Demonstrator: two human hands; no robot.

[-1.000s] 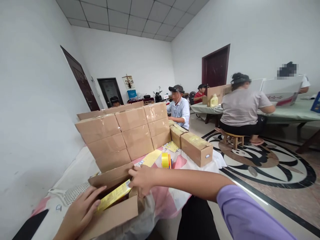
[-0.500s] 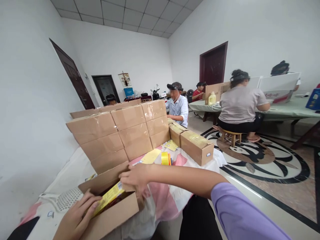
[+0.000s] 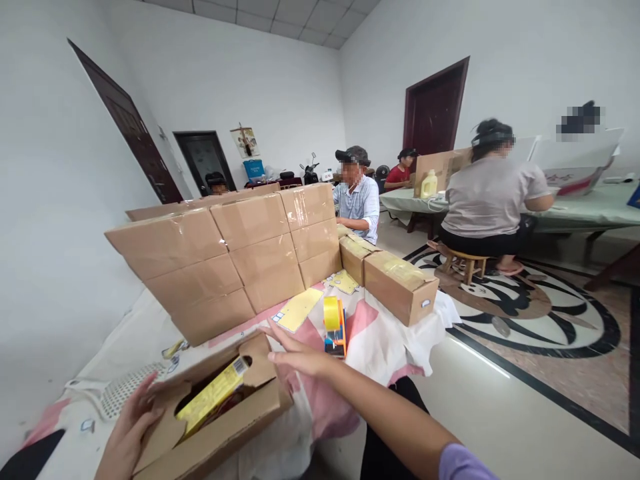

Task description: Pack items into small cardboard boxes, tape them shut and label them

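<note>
A long cardboard box (image 3: 235, 433) sits with its top open in front of me, both end flaps folded inward. Inside lies a yellow carton (image 3: 213, 398) with a barcode at one end; whatever is under it is mostly hidden. My left hand (image 3: 127, 420) rests against the box's left end, fingers apart and thumb near the flap. At the right end, my right hand (image 3: 297, 353) is open, with its fingers stretched along the outside of the box. Beyond my right hand stands a tape dispenser (image 3: 335, 330) with a yellow roll.
Stacked cardboard boxes (image 3: 265, 267) form a wall behind the open box. More taped boxes (image 3: 400, 283) line the right side, near a flat yellow sheet (image 3: 299, 310). A white perforated basket (image 3: 125, 393) lies at left. Several people sit at tables beyond.
The box's end flaps now lie folded in over the carton's ends. My right hand has drawn back to the outside of the right end, and my left hand has moved off the carton.
</note>
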